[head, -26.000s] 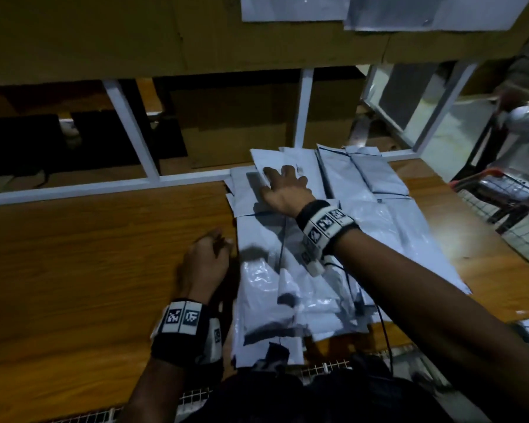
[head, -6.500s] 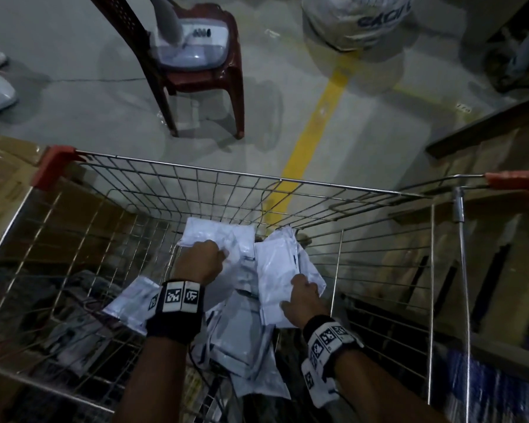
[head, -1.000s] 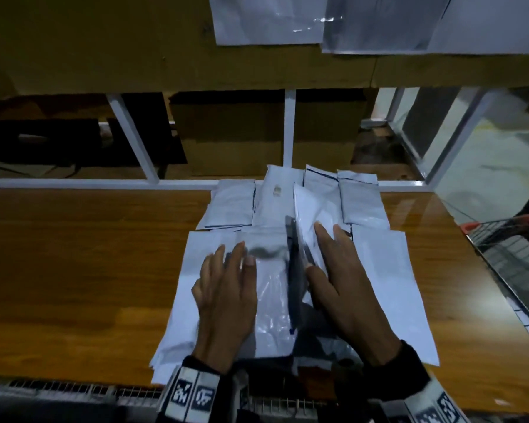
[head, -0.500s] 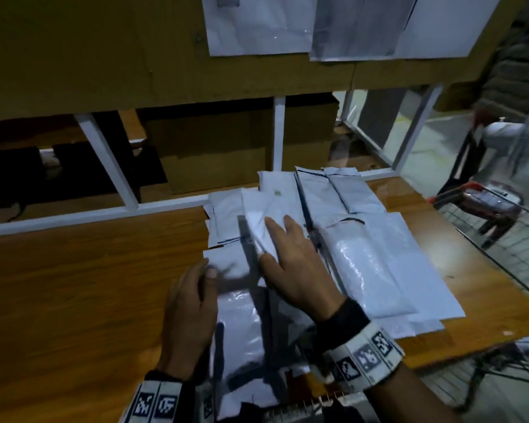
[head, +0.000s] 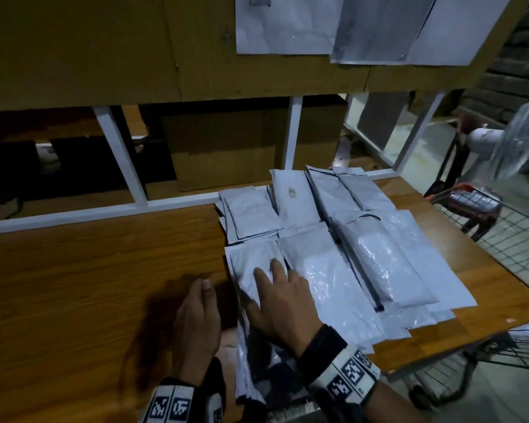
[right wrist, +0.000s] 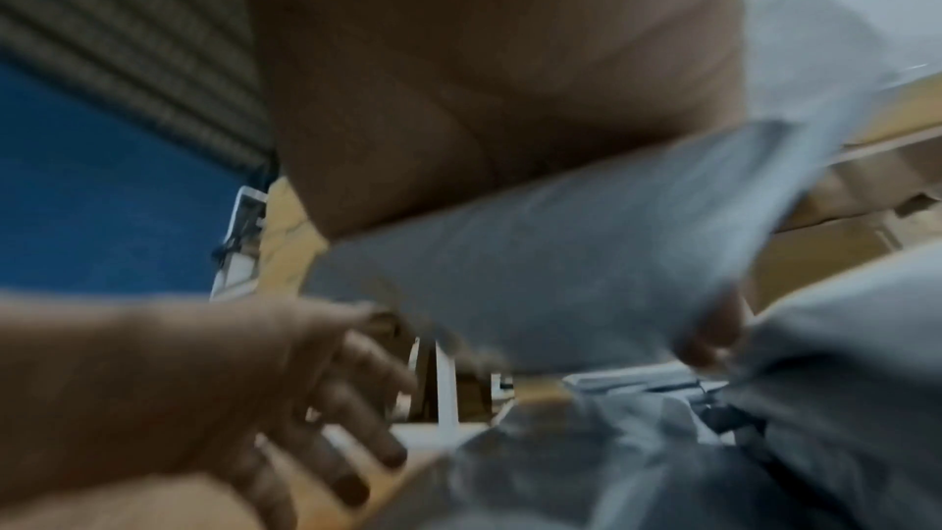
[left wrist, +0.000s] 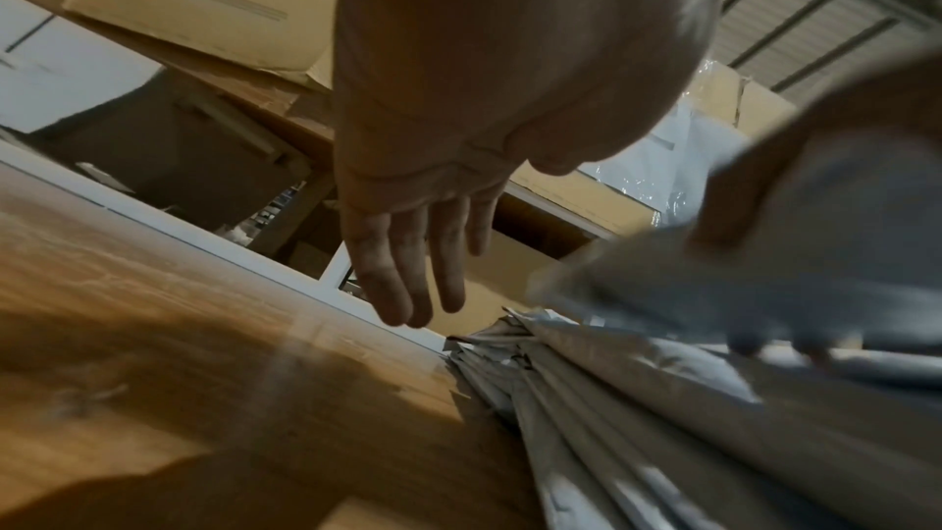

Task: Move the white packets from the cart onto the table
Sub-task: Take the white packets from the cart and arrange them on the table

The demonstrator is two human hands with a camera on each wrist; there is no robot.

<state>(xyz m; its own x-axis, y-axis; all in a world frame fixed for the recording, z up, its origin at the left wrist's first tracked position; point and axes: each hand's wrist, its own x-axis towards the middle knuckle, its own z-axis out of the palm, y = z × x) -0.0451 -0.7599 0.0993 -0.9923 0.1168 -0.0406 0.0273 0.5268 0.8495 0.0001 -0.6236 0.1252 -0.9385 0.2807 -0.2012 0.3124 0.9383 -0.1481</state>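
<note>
Both hands differ: right hand (head: 283, 303) grips a white packet (head: 257, 267), left hand (head: 196, 325) relaxed beside it.

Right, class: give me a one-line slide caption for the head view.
Right hand holds a white packet on the wooden table; left hand hovers open beside it.

Two bare hands (head: 196, 328) are counted, one wire cart (head: 501, 239), one wooden table (head: 89, 285) (overlapping white plastic packets (head: 379, 264): uncountable).
</note>
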